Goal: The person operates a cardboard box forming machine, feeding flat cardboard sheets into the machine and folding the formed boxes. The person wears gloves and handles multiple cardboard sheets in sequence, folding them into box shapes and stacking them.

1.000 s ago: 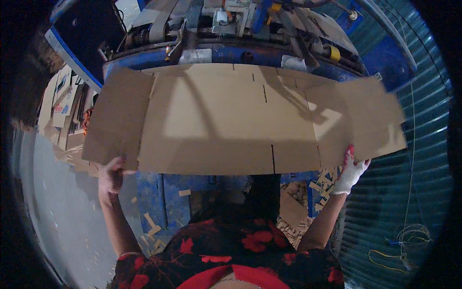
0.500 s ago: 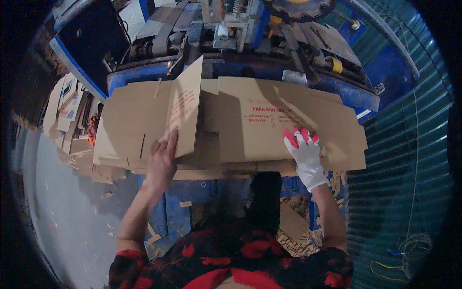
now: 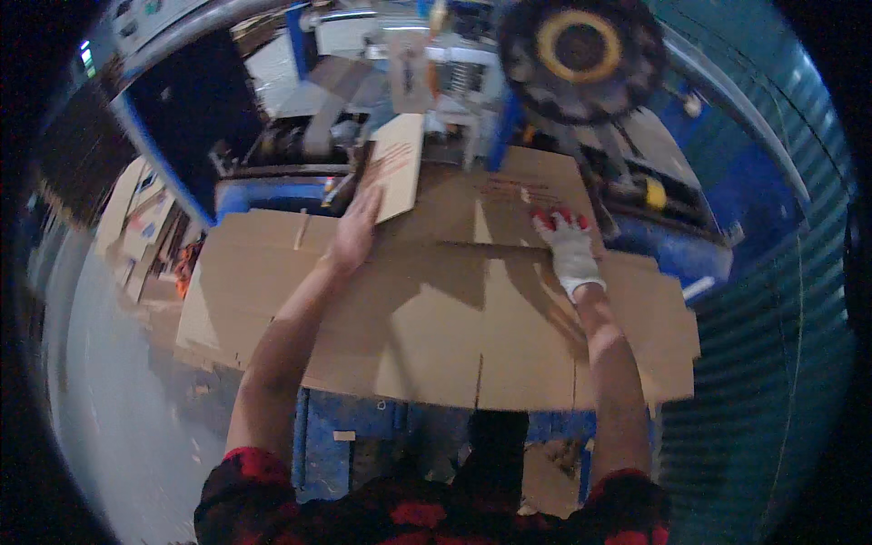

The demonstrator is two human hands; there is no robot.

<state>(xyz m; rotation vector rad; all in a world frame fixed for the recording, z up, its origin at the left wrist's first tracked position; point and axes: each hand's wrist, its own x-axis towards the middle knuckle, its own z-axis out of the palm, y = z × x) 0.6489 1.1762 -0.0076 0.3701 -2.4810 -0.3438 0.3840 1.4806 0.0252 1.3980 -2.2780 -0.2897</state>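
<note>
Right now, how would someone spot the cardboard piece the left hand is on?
Start from the big flat cardboard sheet lying across the blue machine. At its far edge, the bare left hand rests against a small cardboard flap. Only this piece stands up, showing red print.

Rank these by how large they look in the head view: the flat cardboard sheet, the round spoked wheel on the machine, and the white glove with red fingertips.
1. flat cardboard sheet, by far the largest.
2. round spoked wheel.
3. white glove on the right hand, smallest.
The wheel sits farther from the camera, so its true size may be larger than it looks.
</note>
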